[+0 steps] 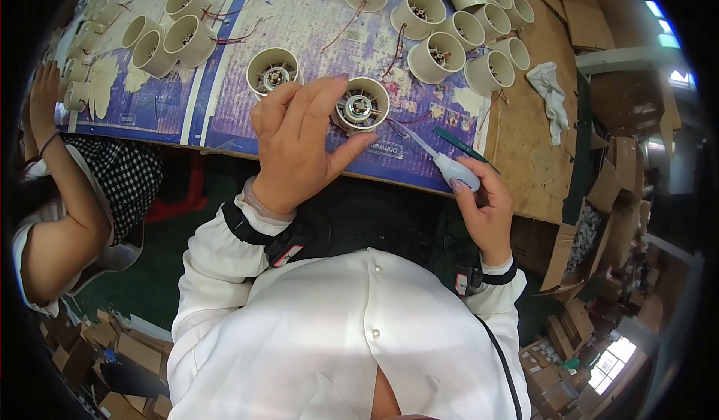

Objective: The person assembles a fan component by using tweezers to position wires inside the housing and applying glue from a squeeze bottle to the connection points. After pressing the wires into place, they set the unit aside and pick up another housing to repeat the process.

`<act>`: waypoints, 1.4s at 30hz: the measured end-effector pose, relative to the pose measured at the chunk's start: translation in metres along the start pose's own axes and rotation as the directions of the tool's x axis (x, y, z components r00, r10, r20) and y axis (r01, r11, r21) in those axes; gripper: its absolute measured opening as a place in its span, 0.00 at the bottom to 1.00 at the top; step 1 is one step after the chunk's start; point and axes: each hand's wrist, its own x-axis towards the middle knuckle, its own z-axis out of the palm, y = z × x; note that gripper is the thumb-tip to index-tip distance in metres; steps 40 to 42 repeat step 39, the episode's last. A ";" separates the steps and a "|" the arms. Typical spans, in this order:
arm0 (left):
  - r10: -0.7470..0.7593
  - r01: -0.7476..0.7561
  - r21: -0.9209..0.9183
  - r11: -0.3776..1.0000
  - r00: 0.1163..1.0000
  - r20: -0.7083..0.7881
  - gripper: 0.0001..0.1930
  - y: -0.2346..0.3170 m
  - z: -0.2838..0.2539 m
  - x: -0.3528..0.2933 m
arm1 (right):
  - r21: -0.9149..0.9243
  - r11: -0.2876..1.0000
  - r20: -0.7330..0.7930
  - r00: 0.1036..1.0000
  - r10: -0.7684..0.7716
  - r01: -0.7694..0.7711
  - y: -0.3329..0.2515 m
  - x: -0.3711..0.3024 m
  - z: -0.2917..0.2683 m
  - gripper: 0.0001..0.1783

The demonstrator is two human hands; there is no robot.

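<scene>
My left hand (pixel 299 139) grips a cream plastic cup-shaped motor housing (pixel 378 120) by its rim, thumb at the near side and fingers over the left. Inside it sits a round silver motor with radial ribs around it. Red and dark wires run out of its right side. In my right hand (pixel 490 206) is a small white squeeze bottle (pixel 458 174) with a long thin nozzle pointing up and left toward the housing. Just left of the held housing stands another one (pixel 257 64), partly behind my left fingers. A dark green pen-like tool (pixel 458 144) lies beyond the bottle.
Several similar housings (pixel 437 59) with trailing wires crowd the far right, and more (pixel 191 41) stand at the left. A white cloth (pixel 549 94) lies on the cardboard-covered table (pixel 524 173). At the left, another person's arm (pixel 71 188) rests near the edge. Open cartons (pixel 584 248) stand right.
</scene>
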 end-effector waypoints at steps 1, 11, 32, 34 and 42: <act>-0.002 0.002 0.001 1.000 1.000 -0.002 0.33 0.000 -0.001 0.000 | -0.001 1.000 0.002 1.000 -0.002 0.002 -0.001 0.001 0.000 0.17; 0.027 -0.028 0.019 0.999 0.999 0.022 0.30 0.000 -0.002 -0.001 | -0.024 0.998 -0.018 0.998 -0.052 0.052 -0.013 0.009 -0.013 0.17; 0.011 -0.010 -0.044 0.999 1.000 0.008 0.31 -0.001 -0.001 -0.004 | -0.437 0.813 0.054 0.913 -0.404 0.385 -0.055 0.030 -0.031 0.18; 0.011 -0.011 -0.047 0.999 1.000 0.007 0.31 -0.001 -0.001 -0.004 | -0.437 0.819 0.055 0.920 -0.389 0.373 -0.057 0.029 -0.031 0.16; 0.013 -0.013 -0.053 0.999 1.000 0.009 0.31 -0.002 -0.001 -0.004 | -0.456 0.804 0.067 0.915 -0.397 0.382 -0.060 0.029 -0.032 0.13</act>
